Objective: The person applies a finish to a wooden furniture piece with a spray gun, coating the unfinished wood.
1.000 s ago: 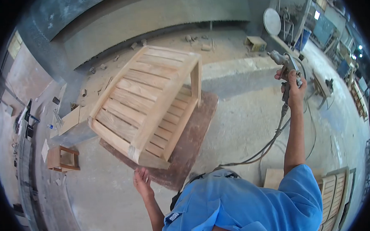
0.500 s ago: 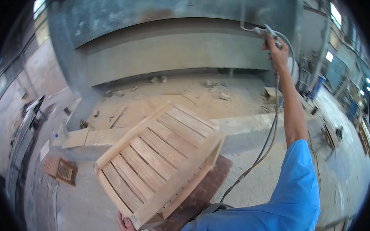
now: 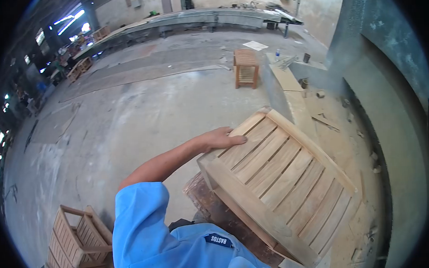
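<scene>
A pale, unfinished slatted wooden frame (image 3: 285, 167) lies tilted across a worn brown stand (image 3: 240, 224) in front of me. My left hand (image 3: 222, 139) grips the rail at its near left corner, thumb lying over the upper face. The rest of those fingers are partly hidden by the hand and the wood. My right hand is out of the picture, and so is the spray gun.
A small brown slatted stool (image 3: 246, 68) stands on the floor ahead. Stacked slatted wooden furniture (image 3: 78, 240) is at lower left. A low ledge (image 3: 288, 78) and a large grey booth wall (image 3: 389, 88) run along the right. A long bench (image 3: 190, 22) crosses the back.
My view has swung left, away from the booth. The slatted frame appears turned, with my left hand still at its edge. My right hand and the spray gun have left the view.
</scene>
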A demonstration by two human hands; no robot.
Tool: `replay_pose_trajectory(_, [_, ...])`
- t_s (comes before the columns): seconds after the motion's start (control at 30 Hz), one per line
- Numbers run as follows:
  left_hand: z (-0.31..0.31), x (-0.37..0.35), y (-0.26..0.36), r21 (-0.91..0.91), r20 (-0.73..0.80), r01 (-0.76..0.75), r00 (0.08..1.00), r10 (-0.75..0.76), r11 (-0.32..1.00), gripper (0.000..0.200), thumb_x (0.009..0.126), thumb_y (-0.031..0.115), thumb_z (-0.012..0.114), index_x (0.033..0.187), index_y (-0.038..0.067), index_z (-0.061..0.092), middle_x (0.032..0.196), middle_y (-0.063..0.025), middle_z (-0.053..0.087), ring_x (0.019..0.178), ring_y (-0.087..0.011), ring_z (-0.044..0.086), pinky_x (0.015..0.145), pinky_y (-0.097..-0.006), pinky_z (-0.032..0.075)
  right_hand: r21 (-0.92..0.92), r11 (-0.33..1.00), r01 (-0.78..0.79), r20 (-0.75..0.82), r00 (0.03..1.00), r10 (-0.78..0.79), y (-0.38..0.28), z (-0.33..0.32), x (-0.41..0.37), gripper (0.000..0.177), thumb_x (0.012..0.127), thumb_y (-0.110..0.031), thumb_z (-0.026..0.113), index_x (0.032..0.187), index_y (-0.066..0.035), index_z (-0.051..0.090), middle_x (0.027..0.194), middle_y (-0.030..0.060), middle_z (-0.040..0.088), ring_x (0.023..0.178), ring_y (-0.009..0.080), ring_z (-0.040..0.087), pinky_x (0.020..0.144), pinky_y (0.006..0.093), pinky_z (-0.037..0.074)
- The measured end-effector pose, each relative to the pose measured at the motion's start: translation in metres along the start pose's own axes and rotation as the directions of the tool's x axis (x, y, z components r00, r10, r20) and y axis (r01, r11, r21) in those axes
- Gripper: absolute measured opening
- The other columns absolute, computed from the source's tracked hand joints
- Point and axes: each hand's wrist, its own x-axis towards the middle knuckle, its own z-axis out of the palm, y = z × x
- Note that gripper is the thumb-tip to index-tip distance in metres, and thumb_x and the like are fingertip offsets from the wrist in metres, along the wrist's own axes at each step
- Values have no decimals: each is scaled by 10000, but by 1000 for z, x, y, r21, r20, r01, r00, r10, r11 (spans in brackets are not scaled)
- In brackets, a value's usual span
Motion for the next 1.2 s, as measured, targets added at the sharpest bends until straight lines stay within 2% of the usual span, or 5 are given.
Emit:
replay_pose_trajectory(0.13, [12, -8, 27, -23, -19, 46, 999, -47, 999, 863, 844, 562, 676, 1350, -106, 469, 1285, -255, 565, 1202, -307, 552, 1009, -381, 443, -254, 919, 303, -310, 874, -374, -92, -42, -37, 529, 901, -495, 659, 1226, -77, 657, 1008, 189, 679, 787, 333, 672, 642, 394, 548])
replay_pose_trajectory(0.23, [16, -12, 26, 45, -133, 51, 990, -44, 998, 911, 828, 581, 682, 1357, -124, 451, 1300, -278, 552, 1186, -339, 562, 1008, -400, 447, 567, 760, -317, 409, 910, 75, -131, 4, -145, 696, 878, -579, 627, 1325, -52, 549, 1146, 193, 639, 879, 342, 654, 708, 418, 567])
replay_pose_trajectory(0.33, [16, -16, 24, 4, -107, 29, 994, -29, 1000, 962, 807, 609, 688, 1360, -138, 440, 1308, -310, 536, 1190, -365, 556, 1010, -408, 444, 108, 169, -980, 952, 53, -301, -170, 50, -221, 916, 865, -718, 519, 1429, -6, 399, 1216, 223, 598, 1028, 305, 630, 718, 436, 584])
replay_pose_trajectory(0.43, [18, -8, 14, 8, -163, 40, 986, -38, 999, 967, 784, 606, 705, 1318, -162, 461, 1276, -310, 553, 1166, -354, 573, 985, -406, 460, -421, -73, -904, 764, -310, -566, -197, 85, -235, 805, 848, -560, 690, 1406, -33, 448, 1303, 158, 575, 983, 351, 633, 851, 440, 543])
replay_pose_trajectory(1.2, [-249, -138, -117, -438, -68, -226, 973, 219, 870, 641, 827, 402, 736, 1174, -122, 614, 1071, -212, 665, 941, -244, 655, 795, -342, 529, -133, -253, -958, 913, -19, -406, -498, -282, -68, 594, 906, -425, 629, 1359, -84, 452, 1226, 147, 598, 990, 278, 648, 846, 393, 553])
